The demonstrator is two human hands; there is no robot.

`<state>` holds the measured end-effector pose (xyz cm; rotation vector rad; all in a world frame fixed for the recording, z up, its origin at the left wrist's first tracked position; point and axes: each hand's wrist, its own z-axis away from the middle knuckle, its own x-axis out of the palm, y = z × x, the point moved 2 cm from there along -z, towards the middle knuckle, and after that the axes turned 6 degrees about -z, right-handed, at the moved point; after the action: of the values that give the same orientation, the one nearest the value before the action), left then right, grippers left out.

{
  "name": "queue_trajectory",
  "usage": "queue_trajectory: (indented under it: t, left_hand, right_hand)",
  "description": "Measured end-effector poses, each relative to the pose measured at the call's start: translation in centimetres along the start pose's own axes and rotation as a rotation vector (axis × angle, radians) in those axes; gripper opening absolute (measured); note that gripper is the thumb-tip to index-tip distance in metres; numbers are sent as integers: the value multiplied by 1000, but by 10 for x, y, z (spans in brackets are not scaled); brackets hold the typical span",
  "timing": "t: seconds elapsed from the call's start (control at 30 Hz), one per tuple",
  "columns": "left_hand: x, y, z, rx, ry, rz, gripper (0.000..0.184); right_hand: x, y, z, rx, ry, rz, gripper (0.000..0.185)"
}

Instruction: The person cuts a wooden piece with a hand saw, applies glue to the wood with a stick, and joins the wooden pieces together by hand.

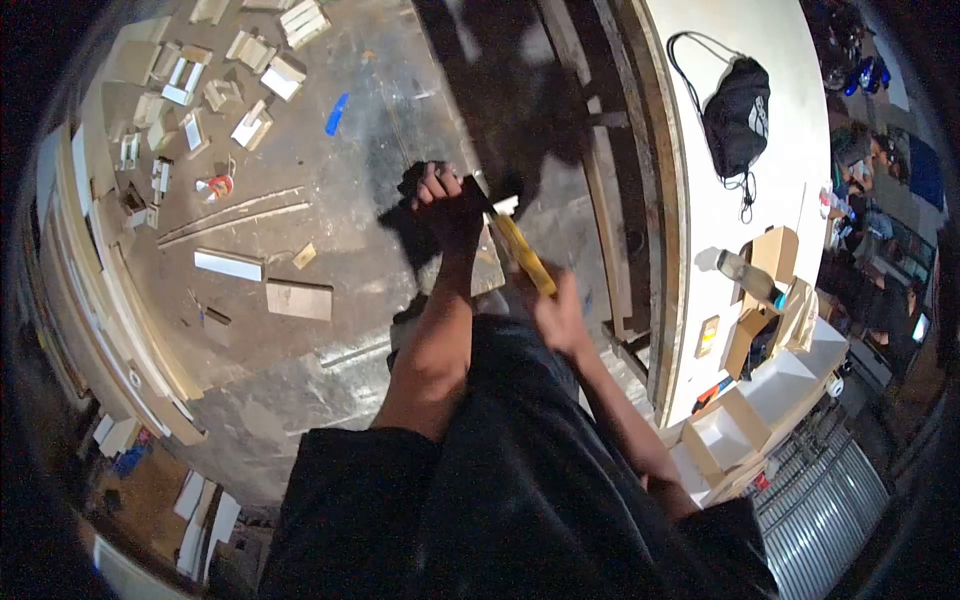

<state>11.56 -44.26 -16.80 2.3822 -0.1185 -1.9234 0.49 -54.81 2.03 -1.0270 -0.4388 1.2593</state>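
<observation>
My left hand [443, 203] is closed, its fingers curled over at the edge of the brown work surface [370, 200]; what lies under them is in dark shadow. My right hand [560, 315], slightly blurred, is wrapped around the lower end of a long yellow tool [522, 252]. The tool slants up and left, and its dark upper end is beside my left hand. A small pale piece [507, 206] shows next to that dark end. What the tool touches cannot be made out.
Several small wooden pieces [223, 95] lie at the upper left, near a blue strip [337, 114] and thin sticks [235, 218]. On the white table [700, 200] at right are a black bag [737, 118], a bottle [750, 277] and cardboard boxes [722, 430]. People are at the far right.
</observation>
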Motion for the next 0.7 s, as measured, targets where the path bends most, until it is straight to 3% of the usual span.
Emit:
queue_trajectory:
  t: [0.1, 0.17, 0.23, 0.3, 0.33, 0.4, 0.57, 0.63, 0.67, 0.7]
  left_hand:
    - [-3, -7, -4, -37, -30, 1, 34]
    - [0, 4, -9, -50, -44, 21, 34]
    - [-3, 1, -7, -39, -59, -16, 34]
    - [-5, 4, -11, -34, -44, -10, 34]
    - [-9, 4, -10, -17, -39, 10, 34]
    - [4, -3, -3, 1, -13, 37, 34]
    - [-19, -1, -11, 21, -64, -34, 27]
    - [-13, -1, -6, 35, -30, -81, 26]
    - [-38, 4, -13, 57, -95, -86, 26]
    - [-32, 4, -4, 58, -91, -81, 26]
  right_hand:
    - [-1, -36, 2, -150, 53, -21, 36]
    - [-20, -45, 24, 181, -147, 23, 39]
    - [-20, -37, 25, 173, -150, -111, 39]
    - [-9, -12, 5, 241, -63, 138, 38]
    - [-4, -9, 3, 64, 37, -19, 39]
    - [-7, -5, 11, -3, -40, -85, 38]
    - [-33, -40, 30, 414, -223, -52, 31]
    - [-11, 7, 30, 410, -96, -203, 38]
    - [-6, 21, 31, 250, 47, -146, 36]
    - [-11, 15, 30, 186, 34, -144, 39]
